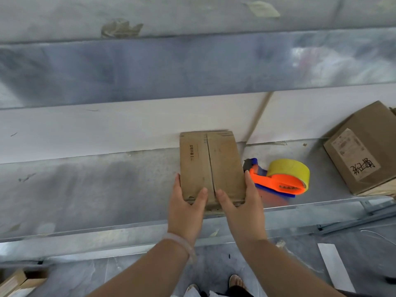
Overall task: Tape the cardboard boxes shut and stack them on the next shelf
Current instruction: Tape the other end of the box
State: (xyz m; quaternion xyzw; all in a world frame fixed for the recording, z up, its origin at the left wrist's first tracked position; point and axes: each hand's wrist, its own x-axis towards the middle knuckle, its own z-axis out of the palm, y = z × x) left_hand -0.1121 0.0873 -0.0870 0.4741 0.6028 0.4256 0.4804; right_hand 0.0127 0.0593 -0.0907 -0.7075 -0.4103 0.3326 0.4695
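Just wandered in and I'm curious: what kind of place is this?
Most likely a packing or storage area: the left hand and right hand hold a small cardboard box on a metal shelf, a tape dispenser lies beside it, and a larger labelled box sits further right.

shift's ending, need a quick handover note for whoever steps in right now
Hands: the left hand and right hand both hold the small cardboard box at its near end, thumbs on top.
The box lies on the shelf, flaps closed, no tape visible on the centre seam.
The tape dispenser lies just right of it, not held; a larger labelled box sits at far right.
Left: tape the seam, then stack the box on the next shelf.
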